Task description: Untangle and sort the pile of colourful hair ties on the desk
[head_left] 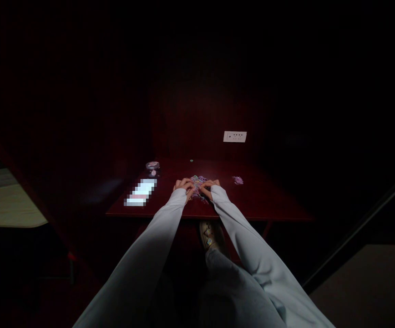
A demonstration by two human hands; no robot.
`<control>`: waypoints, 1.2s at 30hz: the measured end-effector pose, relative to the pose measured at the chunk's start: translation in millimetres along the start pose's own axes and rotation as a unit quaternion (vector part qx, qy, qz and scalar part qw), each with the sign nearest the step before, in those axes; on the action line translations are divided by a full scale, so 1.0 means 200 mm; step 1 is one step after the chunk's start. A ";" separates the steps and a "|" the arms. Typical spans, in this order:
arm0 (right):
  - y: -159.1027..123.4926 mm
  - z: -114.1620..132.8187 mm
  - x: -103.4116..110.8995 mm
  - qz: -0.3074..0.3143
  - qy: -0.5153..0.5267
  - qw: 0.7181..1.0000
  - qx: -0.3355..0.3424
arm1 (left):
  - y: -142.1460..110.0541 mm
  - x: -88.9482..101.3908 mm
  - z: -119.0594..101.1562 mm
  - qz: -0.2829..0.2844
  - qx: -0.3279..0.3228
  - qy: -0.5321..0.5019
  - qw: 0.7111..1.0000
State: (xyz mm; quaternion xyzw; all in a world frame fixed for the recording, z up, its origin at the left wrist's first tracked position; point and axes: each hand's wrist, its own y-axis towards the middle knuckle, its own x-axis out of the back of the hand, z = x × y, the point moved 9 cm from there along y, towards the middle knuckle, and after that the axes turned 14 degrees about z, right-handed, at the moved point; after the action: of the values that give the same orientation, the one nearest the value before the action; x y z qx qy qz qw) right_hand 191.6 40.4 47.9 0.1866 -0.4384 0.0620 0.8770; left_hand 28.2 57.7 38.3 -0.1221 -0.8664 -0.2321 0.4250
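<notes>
Both my arms in pale sleeves reach forward over a dark red desk (269, 200). My left hand (183, 186) and my right hand (210, 186) rest with curled fingers against a heap of small colourful loops (198, 181), like tiny elastic bands or beads. The fingers of both hands are bent and pinched into the heap; what each one grips is too small to make out. A smaller purple clump (237, 180) lies on the desk to the right of my right hand.
A small round lidded container (153, 166) stands at the back left of the desk. A blurred flat rectangle (140, 192) lies left of my hands. A white wall socket (235, 136) sits on the back panel. My shoe (210, 235) shows under the desk. The surroundings are very dark.
</notes>
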 end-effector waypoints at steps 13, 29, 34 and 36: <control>0.00 0.00 0.00 0.001 0.001 1.000 -0.001 | -0.01 0.01 -0.01 0.010 0.018 0.011 1.000; -0.06 -0.26 0.18 -0.212 0.055 0.960 -0.174 | -0.03 0.09 0.06 -0.044 0.106 -0.044 0.992; -0.13 -0.37 0.28 -0.236 0.026 0.938 -0.254 | -0.08 0.13 0.08 -0.078 0.161 -0.042 0.983; -0.17 -0.42 0.34 -0.251 0.009 0.927 -0.277 | -0.10 0.15 0.09 -0.099 0.188 -0.041 0.976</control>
State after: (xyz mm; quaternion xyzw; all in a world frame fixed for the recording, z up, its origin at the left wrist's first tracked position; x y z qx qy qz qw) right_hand 304.3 38.1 47.1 0.0398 -0.3693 -0.2825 0.8844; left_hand -11.1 49.3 46.2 0.0368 -0.9190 -0.1013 0.3793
